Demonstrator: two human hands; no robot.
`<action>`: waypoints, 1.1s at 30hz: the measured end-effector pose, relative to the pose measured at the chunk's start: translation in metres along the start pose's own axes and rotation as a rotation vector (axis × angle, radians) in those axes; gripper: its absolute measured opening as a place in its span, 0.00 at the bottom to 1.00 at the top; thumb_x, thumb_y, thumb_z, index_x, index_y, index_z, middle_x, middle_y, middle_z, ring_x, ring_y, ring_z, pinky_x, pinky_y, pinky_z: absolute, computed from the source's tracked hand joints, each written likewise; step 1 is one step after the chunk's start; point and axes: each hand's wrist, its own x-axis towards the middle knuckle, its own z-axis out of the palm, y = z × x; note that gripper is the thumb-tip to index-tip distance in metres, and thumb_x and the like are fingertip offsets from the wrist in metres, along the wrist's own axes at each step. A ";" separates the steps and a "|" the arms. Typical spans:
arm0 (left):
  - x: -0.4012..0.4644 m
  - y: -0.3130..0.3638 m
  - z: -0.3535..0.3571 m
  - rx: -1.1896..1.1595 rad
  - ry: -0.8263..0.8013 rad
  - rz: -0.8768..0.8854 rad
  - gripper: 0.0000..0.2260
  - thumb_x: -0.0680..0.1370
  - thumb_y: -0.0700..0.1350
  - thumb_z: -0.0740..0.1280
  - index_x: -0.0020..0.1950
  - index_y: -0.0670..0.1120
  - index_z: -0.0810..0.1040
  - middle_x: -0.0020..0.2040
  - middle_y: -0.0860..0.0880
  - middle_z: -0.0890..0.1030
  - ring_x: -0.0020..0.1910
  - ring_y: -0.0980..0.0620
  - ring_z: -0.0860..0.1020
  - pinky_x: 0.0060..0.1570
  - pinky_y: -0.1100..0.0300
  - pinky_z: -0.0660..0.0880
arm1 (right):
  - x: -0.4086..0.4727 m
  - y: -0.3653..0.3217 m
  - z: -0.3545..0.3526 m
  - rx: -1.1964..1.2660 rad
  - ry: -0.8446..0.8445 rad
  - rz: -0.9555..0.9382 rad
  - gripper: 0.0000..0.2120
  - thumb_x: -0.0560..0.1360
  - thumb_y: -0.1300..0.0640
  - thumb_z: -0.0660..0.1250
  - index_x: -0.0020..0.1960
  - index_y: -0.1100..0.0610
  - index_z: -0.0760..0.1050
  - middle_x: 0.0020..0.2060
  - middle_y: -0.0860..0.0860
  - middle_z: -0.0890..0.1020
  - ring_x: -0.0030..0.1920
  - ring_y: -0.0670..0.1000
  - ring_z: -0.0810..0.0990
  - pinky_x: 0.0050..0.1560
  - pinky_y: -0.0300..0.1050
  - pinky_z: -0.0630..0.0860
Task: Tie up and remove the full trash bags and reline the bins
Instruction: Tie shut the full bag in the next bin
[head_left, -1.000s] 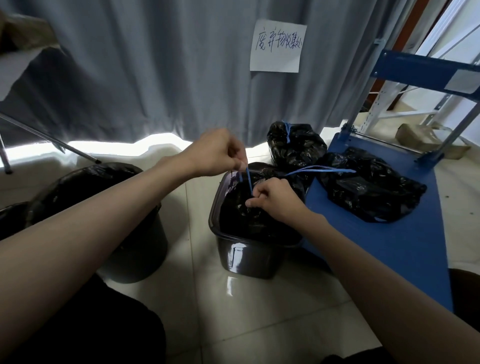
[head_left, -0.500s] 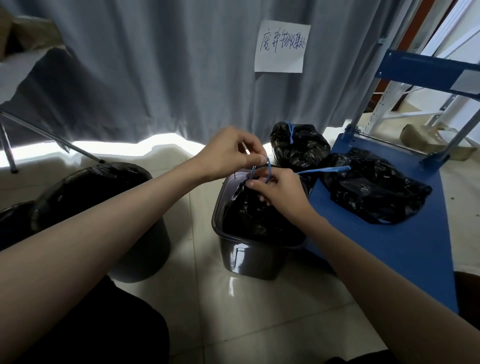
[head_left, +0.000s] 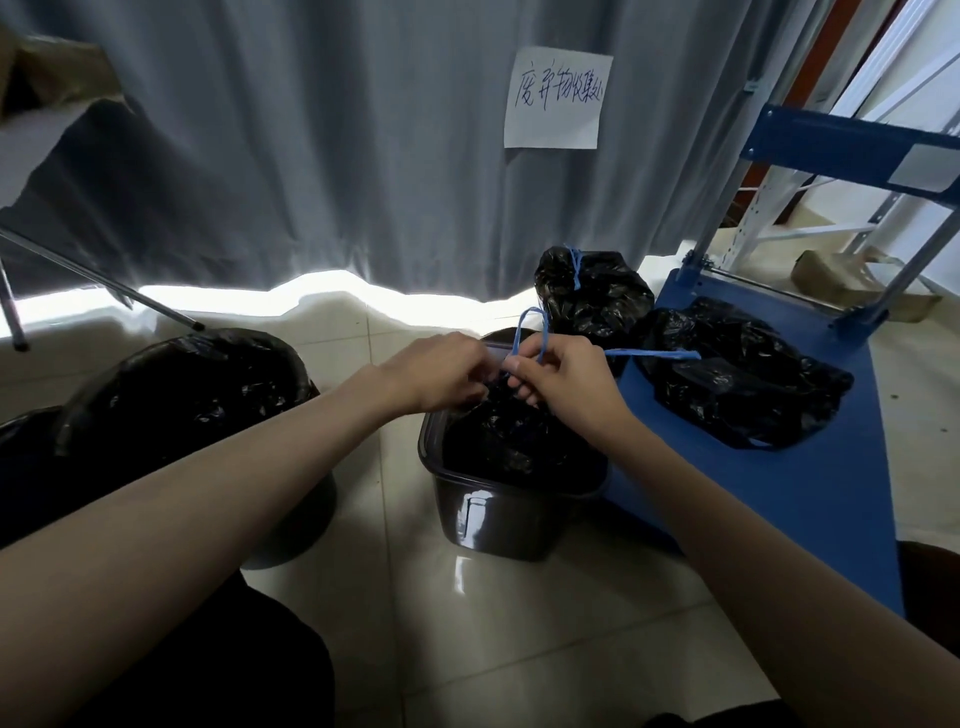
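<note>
Blue drawstring looped above bin bag | both hands pinching it: left, right

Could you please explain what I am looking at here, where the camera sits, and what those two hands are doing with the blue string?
There is no machine here: a person wears a wide-angle camera on the head, looking forward and down, so both bare arms reach into view from below. The left hand and right hand meet over a small dark bin lined with a black bag. Both pinch a blue string, which stands up in a loop between them, one end trailing right. On the tiled floor, a round bin stands to the left, and a tied bag sits behind. Another bag lies on the blue cart. A grey curtain with a paper note hangs behind.
</note>
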 end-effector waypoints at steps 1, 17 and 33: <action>0.001 0.000 0.000 0.030 0.012 0.007 0.02 0.73 0.47 0.68 0.44 0.49 0.77 0.43 0.50 0.79 0.43 0.48 0.77 0.36 0.57 0.69 | 0.000 -0.002 0.000 0.002 -0.006 0.002 0.07 0.77 0.61 0.69 0.46 0.67 0.80 0.36 0.62 0.83 0.33 0.50 0.79 0.37 0.41 0.79; -0.008 -0.018 0.035 0.084 -0.023 0.014 0.04 0.73 0.48 0.72 0.44 0.48 0.82 0.44 0.46 0.80 0.45 0.45 0.79 0.40 0.55 0.72 | -0.004 -0.008 -0.022 0.020 0.096 0.012 0.08 0.77 0.65 0.65 0.41 0.66 0.79 0.30 0.54 0.81 0.29 0.46 0.78 0.33 0.38 0.78; -0.001 0.007 0.037 -0.359 -0.064 -0.027 0.15 0.68 0.44 0.77 0.30 0.44 0.73 0.27 0.53 0.70 0.27 0.58 0.67 0.34 0.63 0.64 | -0.005 -0.014 -0.029 0.006 0.051 -0.037 0.09 0.79 0.63 0.63 0.44 0.67 0.77 0.28 0.51 0.79 0.30 0.47 0.76 0.34 0.42 0.74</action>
